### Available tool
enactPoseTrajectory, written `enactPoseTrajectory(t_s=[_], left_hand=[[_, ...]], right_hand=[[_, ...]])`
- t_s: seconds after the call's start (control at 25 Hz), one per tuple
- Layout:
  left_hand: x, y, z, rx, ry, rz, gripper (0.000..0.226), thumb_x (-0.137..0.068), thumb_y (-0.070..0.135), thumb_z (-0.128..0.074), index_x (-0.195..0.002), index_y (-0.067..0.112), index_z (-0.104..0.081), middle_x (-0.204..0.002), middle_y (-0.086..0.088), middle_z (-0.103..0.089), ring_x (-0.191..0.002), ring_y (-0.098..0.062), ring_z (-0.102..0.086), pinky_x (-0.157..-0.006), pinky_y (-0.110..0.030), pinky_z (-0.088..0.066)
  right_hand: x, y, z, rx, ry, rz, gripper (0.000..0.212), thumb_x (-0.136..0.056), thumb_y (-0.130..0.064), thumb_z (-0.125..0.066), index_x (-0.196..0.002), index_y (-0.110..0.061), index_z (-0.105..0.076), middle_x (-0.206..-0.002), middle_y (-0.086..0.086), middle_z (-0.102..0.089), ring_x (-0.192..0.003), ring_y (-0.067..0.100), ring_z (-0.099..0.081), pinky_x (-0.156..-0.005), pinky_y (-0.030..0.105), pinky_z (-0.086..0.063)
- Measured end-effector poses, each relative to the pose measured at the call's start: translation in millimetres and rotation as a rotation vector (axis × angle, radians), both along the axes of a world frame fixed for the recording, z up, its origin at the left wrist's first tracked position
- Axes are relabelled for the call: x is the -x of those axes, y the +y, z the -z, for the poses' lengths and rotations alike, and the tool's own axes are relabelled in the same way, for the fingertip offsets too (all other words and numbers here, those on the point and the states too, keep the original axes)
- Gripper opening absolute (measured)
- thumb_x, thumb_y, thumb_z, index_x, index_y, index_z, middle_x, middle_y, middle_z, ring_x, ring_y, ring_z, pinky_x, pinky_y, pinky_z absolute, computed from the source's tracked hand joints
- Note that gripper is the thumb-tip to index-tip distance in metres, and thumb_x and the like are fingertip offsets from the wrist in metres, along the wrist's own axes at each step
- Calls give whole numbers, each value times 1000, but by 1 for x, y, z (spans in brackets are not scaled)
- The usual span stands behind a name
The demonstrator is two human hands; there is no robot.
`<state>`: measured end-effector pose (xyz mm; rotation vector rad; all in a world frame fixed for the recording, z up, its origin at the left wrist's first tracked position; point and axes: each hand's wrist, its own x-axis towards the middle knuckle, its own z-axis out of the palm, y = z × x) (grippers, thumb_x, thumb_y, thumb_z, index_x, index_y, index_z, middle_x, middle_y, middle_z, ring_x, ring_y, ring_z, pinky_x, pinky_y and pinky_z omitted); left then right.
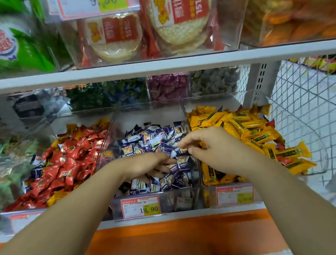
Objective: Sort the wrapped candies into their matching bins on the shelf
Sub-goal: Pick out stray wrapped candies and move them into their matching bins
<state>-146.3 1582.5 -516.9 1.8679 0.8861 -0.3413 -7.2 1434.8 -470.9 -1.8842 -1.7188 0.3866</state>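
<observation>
Three clear bins stand side by side on the lower shelf. The middle bin (174,202) holds purple and white wrapped candies (153,138). Red candies (68,157) fill the left bin, with a few purple ones (36,171) mixed in at its left side. Yellow candy bars (247,128) fill the right bin. My left hand (147,165) lies palm down in the purple pile, fingers spread into the candies. My right hand (213,150) hovers over the middle bin's right side, thumb and forefinger pinching a small purple candy (181,149).
A white shelf board (169,72) runs just above the bins, with rice-cake packs and green bags on it. Smaller bins of green, pink and grey sweets sit behind. A wire mesh panel (314,98) closes the right side. Price tags hang on the bin fronts.
</observation>
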Motion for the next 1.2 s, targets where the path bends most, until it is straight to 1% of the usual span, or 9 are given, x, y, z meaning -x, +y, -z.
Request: enactPoseTrajectory(t_s=[0.12,0.32,0.52,0.6,0.68,0.76,0.88,1.04,1.2], left_hand=[[0,9,2,-58,-36,-69,42,-100,46,-21,-129,35,-50,-126,4,-56,-114,-14,-53,-97,-36,-40],[6,17,-8,-97,-75,-192,36,-98,42,-35,-122,27,-57,-117,4,-63,-100,-16,-60,-86,-33,-48],[21,18,-42,-135,-113,-225,32,-100,33,-36,-116,19,-60,-112,-2,-64,-105,-22,-59,-79,-33,-51],[25,21,-50,-206,-163,-236,27,-100,26,-37,-108,19,-63,-102,-2,-66,-92,-20,-61,-71,-30,-51],[24,23,-46,-392,-154,-161,24,-99,20,-40,-102,20,-63,-95,0,-64,-73,-12,-58,-63,-22,-45],[17,23,-32,-601,-86,-20,27,-98,23,-45,-121,22,-57,-117,2,-61,-85,-8,-55,-75,-19,-41],[2,19,-14,-604,22,139,45,-96,29,-48,-141,26,-40,-137,-2,-50,-96,-13,-54,-85,-23,-39],[-3,4,-4,-575,154,350,50,-97,33,-47,-143,37,-30,-149,1,-35,-121,-23,-48,-102,-35,-39],[16,-15,-17,-501,214,456,47,-99,29,-43,-145,34,-30,-149,5,-35,-131,-22,-39,-104,-34,-34]], right_hand=[[0,-1,0,2,36,0,28,-95,-12,-49,-112,-25,-65,-102,-10,-64,-76,-9,-53,-63,1,-40],[-1,-2,0,4,57,-12,29,-95,-10,-48,-110,-27,-66,-103,-14,-63,-84,-5,-56,-65,6,-44],[-2,1,2,10,58,-19,30,-95,-10,-48,-110,-28,-66,-112,-14,-63,-86,-12,-51,-67,3,-41],[-2,2,1,12,59,-18,30,-95,-10,-48,-111,-28,-66,-113,-12,-63,-87,-11,-52,-68,3,-42],[-2,2,0,14,64,-12,29,-95,-10,-48,-110,-28,-66,-113,-12,-64,-89,-10,-53,-68,4,-42],[-1,2,1,11,75,-6,29,-95,-11,-48,-110,-28,-66,-112,-11,-64,-92,-8,-54,-69,5,-42],[-1,3,2,8,81,0,28,-95,-11,-49,-110,-27,-66,-114,-11,-64,-94,-5,-55,-69,3,-43],[-1,2,0,12,80,4,29,-95,-11,-49,-109,-28,-66,-113,-15,-63,-87,-13,-51,-67,-2,-40],[0,2,0,8,83,3,28,-94,-11,-49,-108,-29,-67,-113,-13,-64,-86,-15,-51,-68,-1,-41]])
